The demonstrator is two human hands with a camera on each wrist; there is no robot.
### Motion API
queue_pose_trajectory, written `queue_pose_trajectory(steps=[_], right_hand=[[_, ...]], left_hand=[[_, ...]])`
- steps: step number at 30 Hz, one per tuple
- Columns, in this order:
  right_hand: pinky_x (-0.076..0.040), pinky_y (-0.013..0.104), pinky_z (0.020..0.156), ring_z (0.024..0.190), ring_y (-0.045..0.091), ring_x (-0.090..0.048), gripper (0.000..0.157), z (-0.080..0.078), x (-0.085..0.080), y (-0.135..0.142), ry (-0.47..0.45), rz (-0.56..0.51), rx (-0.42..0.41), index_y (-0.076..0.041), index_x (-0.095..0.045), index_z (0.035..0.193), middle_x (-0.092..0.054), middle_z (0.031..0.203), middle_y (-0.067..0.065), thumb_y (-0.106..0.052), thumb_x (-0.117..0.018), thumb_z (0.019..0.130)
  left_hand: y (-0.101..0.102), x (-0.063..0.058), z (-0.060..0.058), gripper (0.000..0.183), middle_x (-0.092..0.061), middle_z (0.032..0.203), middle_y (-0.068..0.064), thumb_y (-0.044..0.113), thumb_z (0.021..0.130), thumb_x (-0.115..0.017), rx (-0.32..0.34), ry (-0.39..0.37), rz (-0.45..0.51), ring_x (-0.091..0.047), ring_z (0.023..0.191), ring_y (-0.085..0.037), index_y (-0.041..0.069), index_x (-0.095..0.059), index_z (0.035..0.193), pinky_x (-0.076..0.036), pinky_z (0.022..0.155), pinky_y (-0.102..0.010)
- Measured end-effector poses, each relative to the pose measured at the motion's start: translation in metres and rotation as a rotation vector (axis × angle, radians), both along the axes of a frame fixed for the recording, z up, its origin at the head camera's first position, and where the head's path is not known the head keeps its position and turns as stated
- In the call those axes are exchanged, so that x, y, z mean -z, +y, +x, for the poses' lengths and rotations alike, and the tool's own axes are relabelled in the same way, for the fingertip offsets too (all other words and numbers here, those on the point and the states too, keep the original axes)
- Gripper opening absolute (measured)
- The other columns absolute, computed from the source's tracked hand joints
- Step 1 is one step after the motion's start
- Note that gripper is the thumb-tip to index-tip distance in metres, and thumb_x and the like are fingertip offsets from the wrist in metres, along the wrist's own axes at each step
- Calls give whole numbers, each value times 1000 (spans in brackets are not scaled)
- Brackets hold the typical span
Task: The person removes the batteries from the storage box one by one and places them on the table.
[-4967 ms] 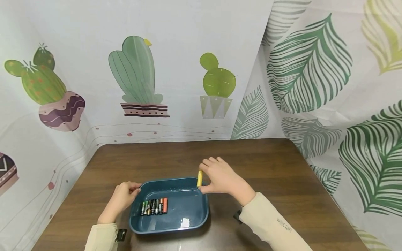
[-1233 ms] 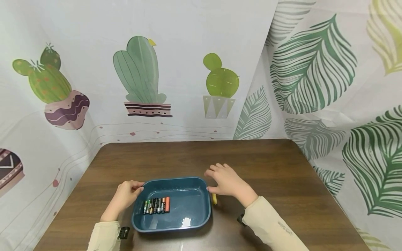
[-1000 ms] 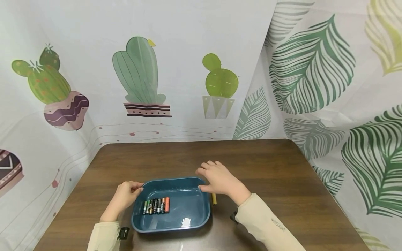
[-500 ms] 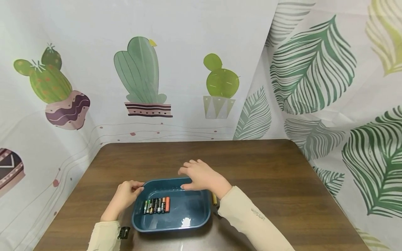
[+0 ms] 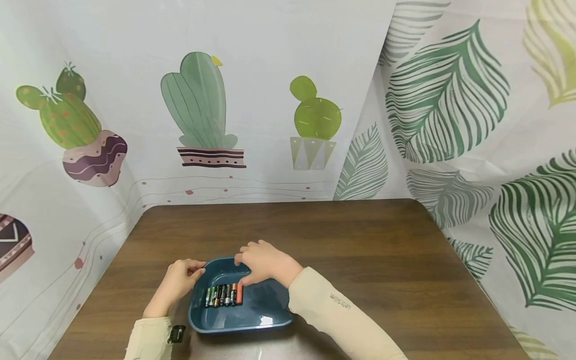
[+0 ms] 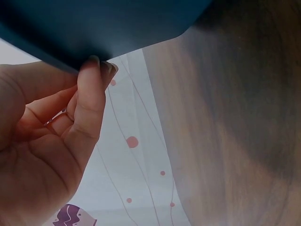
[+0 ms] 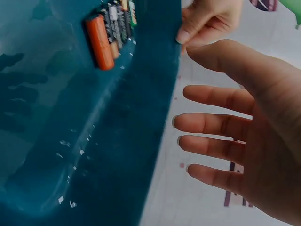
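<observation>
My left hand [image 5: 176, 281] pinches the rim of a dark blue tray [image 5: 256, 320] at its far left corner; the left wrist view shows thumb and fingers [image 6: 89, 101] on the rim. Inside, at the tray's left, several batteries [image 5: 220, 295] lie side by side in a row. An orange battery [image 5: 239, 294] ends the row on the right. Above the tray reaches my right hand [image 5: 265, 261], its thumb close to the orange battery in the head view. In the right wrist view its fingers [image 7: 216, 125] are spread and hold nothing.
The tray stands near the front of a brown wooden table [image 5: 360, 245]. Behind it hangs a white cloth [image 5: 261, 100] printed with cacti and leaves. My right sleeve [image 5: 333, 310] covers the tray's right end and the table beside it.
My right hand set a yellow battery down right of the tray, let go, and moved left over the tray. The arm now hides that battery. The left hand keeps hold of the rim.
</observation>
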State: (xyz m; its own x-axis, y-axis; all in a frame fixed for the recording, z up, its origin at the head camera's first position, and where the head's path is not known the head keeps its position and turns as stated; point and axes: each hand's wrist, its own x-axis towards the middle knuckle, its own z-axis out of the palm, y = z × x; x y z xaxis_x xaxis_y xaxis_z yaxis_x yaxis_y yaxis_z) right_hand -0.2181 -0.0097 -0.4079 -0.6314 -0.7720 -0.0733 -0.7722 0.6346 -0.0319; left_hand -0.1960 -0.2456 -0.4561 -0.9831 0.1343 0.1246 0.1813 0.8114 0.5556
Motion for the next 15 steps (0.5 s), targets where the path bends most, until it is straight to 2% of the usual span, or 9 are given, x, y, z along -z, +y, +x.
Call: queue_pose_trajectory(steps=[6,13,15], right_hand=[[-37,29,78,91,9,-48,42,1,13,-16,-14,89,1,-27,-61,106,-56,99,-12,-52,-64,72],[-37,28,79,89,7,-49,46,0,23,-33,-7,214,35,-29,-60,107,-57,94,-15,-55,-64,70],[-37,27,77,87,6,-49,44,1,24,-37,3,253,52,-30,-61,103,-57,92,-16,-57,-64,68]], left_hand=[[1,0,0,16,-64,85,-11,4,78,-63,-8,-7,6,-52,63,-13,1,-68,93,-42,52,-24],[1,0,0,17,-64,85,-10,5,78,-63,-6,-11,5,-52,63,-13,2,-68,94,-42,51,-24],[0,0,0,17,-64,85,-11,5,78,-63,-4,-8,2,-52,63,-13,2,-68,93,-42,52,-25]])
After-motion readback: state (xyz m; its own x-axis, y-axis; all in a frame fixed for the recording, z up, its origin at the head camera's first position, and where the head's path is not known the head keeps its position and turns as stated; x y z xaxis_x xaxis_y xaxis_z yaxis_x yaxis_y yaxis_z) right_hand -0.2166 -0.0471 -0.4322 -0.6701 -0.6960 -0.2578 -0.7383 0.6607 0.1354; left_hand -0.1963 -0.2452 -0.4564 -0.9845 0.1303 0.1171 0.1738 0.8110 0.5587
